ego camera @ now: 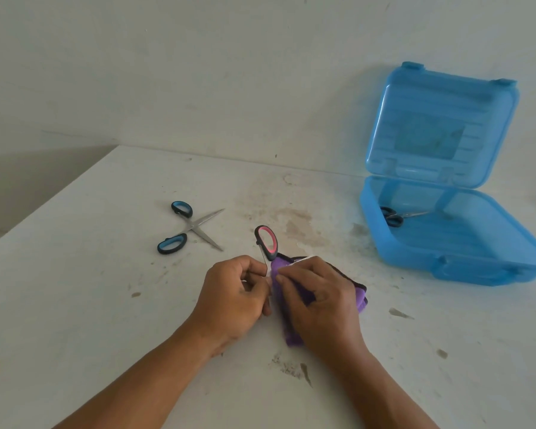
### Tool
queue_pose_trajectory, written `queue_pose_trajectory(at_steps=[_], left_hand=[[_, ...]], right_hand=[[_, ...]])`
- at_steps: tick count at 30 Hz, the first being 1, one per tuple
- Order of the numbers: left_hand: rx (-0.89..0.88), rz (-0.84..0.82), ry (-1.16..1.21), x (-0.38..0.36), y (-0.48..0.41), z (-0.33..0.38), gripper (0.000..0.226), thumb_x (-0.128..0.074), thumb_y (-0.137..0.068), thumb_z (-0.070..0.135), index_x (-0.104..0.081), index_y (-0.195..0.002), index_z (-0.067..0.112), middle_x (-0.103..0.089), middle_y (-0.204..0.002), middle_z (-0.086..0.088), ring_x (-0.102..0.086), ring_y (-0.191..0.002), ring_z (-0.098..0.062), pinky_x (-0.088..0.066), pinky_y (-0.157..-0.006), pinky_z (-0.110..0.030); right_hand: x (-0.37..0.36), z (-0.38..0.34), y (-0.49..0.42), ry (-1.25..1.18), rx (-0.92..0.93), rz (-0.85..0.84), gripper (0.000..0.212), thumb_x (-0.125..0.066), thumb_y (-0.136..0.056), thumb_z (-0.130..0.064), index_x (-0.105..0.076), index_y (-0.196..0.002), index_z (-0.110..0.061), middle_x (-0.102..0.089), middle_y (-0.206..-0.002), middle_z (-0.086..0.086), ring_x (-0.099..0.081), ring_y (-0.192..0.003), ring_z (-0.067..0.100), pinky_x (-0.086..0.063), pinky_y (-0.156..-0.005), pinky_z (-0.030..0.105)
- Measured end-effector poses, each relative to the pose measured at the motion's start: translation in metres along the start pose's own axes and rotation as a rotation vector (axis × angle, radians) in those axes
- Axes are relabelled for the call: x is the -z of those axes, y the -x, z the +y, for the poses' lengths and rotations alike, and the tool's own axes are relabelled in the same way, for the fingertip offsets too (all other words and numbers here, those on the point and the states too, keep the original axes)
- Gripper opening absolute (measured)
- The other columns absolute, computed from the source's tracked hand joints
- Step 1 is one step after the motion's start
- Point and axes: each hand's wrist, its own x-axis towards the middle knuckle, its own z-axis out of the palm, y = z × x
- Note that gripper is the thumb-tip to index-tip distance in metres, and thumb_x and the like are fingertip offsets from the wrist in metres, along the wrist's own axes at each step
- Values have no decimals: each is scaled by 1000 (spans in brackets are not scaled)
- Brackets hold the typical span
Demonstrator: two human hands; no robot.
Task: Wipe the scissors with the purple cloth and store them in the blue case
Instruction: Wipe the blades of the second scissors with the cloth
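My left hand grips a pair of scissors with a red and black handle; the handle loop sticks up past my fingers and the blades are mostly hidden. My right hand presses the purple cloth around those scissors. A second pair with blue and black handles lies spread apart on the table, up and to the left. At the right stands the blue case, its lid raised, with a small dark-handled pair of scissors inside.
The white table is stained and scuffed, with a white wall right behind it. Its left edge runs diagonally from the far corner toward me. The case lid leans against the wall.
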Motion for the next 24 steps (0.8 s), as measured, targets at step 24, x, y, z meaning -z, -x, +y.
queue_pose_trajectory(at_steps=[24], left_hand=[[129,-53,239,14,0,4,5,-64,-91,-1,-67,-93,2,-63,-61,-8,-57,-46,-18,-46,-48,-29]], right_hand=[[14,26,-15,-19,-418,109,10,-69,-92,-23,-75,-99,-27,-68,-88,-16,-61,-84,-7,-45,-75,2]])
